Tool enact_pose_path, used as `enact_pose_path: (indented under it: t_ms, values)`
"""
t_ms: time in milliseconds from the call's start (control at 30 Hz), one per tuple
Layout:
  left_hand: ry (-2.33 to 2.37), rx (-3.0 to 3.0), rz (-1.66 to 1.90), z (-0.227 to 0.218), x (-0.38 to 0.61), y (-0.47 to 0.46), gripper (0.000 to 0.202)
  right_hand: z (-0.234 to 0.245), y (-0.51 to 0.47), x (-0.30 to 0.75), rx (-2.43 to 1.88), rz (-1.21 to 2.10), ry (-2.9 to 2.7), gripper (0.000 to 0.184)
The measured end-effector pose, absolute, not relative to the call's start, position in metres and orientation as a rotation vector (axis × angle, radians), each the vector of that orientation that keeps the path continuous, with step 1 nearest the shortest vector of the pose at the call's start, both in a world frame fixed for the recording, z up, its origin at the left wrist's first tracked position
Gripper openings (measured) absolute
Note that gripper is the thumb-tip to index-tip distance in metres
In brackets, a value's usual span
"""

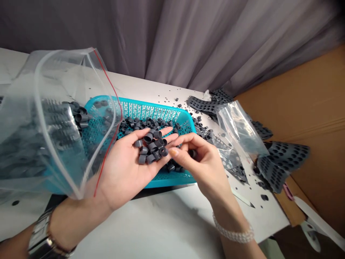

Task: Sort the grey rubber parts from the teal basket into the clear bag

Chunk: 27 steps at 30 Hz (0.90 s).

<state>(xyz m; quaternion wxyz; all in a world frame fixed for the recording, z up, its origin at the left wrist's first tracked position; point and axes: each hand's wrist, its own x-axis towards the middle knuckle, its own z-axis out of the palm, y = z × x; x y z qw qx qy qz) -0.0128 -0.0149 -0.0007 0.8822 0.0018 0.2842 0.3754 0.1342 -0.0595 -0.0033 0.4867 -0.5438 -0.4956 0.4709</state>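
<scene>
My left hand is palm up and slightly cupped, holding a small pile of dark grey cylindrical caps. They look short and hollow. Over its fingertips is my right hand, thumb and index finger pinched together at the edge of the pile. A dark cap shows inside its curled fingers. Beneath both hands stands a turquoise plastic basket with many more caps in it. A clear zip bag with a red line, holding caps, stands open at the left, partly in front of the basket.
Right of the basket lie loose caps, clear plastic bags and perforated dark sheets. A pale pointed tool rests near the table's right edge. A cardboard panel borders the right side; a grey curtain hangs behind.
</scene>
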Motion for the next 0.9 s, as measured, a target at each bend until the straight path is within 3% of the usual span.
enact_pose_path:
  t_ms: [200, 633, 900]
  values:
    - [0.568, 0.017, 0.793, 0.000, -0.012, -0.015, 0.046, -0.002, -0.063, 0.131, -1.475, 0.884, -1.522, 0.012]
    - [0.569, -0.044, 0.817, 0.001, -0.013, -0.014, 0.041, 0.000, -0.059, 0.142, -1.569, 0.909, -1.395, 0.021]
    - [0.554, -0.045, 0.804, 0.001, -0.014, -0.015, 0.041, -0.001, -0.051, 0.209, -2.136, 0.080, -1.434, 0.025]
